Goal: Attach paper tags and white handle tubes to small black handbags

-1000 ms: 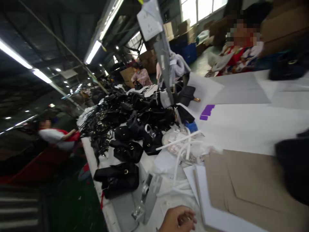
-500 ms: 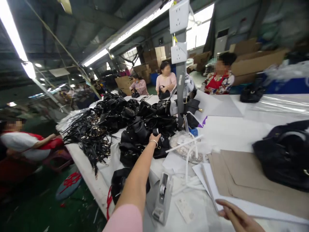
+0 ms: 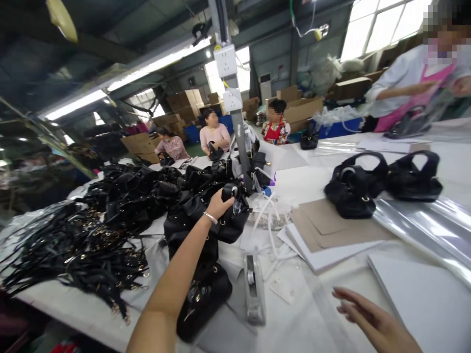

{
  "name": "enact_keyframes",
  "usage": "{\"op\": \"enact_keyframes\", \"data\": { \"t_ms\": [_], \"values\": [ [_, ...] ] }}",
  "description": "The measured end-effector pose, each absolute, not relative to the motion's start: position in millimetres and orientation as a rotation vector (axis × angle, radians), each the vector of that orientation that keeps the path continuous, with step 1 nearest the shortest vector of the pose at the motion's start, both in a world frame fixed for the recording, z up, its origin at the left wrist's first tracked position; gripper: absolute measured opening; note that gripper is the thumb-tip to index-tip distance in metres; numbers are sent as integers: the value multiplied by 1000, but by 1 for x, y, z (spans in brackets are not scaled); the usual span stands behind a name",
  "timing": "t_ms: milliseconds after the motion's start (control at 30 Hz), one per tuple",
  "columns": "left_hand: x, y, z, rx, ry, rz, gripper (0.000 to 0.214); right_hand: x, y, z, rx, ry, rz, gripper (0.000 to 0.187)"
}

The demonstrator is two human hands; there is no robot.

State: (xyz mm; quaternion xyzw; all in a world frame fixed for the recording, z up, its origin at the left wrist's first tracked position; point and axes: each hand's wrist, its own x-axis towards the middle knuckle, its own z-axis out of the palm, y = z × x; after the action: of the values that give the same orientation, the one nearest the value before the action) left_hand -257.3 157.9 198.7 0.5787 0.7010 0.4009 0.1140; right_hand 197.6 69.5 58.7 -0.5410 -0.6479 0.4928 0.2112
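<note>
The person's left hand (image 3: 220, 203) is closed around the handle of a black handbag (image 3: 237, 223), which sits at the near edge of a heap of black handbags (image 3: 147, 191) on the white surface (image 3: 312, 179). Another black handbag (image 3: 209, 299) lies nearer, beneath the outstretched forearm and beside a gray tape dispenser (image 3: 254, 296). The right hand (image 3: 375, 318) is open and holds nothing, its fingers extended near a stack of white sheets (image 3: 427, 299). Brown cardboard sheets (image 3: 324, 225) lie beyond it, and black straps (image 3: 84, 255) with metal clasps are piled at far left.
</note>
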Motion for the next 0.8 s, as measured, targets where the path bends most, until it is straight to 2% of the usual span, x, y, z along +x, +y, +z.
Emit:
{"op": "enact_keyframes", "data": {
  "t_ms": [133,267,433,633,800],
  "values": [
    [-208,130,237,1910,1748,1059,29,142,69,117,-1235,-1880,943,37],
    [-160,103,241,1861,1484,969,29,122,70,136,-973,-1978,648,36],
    [-101,78,213,1726,1127,840,27,150,45,126,-931,-2146,459,21],
    [-59,64,177,1679,945,739,30,189,-1,107,-1094,-2128,443,17],
    [-48,68,146,1928,883,536,35,193,-41,85,-1331,-2226,280,15]
  ]
}}
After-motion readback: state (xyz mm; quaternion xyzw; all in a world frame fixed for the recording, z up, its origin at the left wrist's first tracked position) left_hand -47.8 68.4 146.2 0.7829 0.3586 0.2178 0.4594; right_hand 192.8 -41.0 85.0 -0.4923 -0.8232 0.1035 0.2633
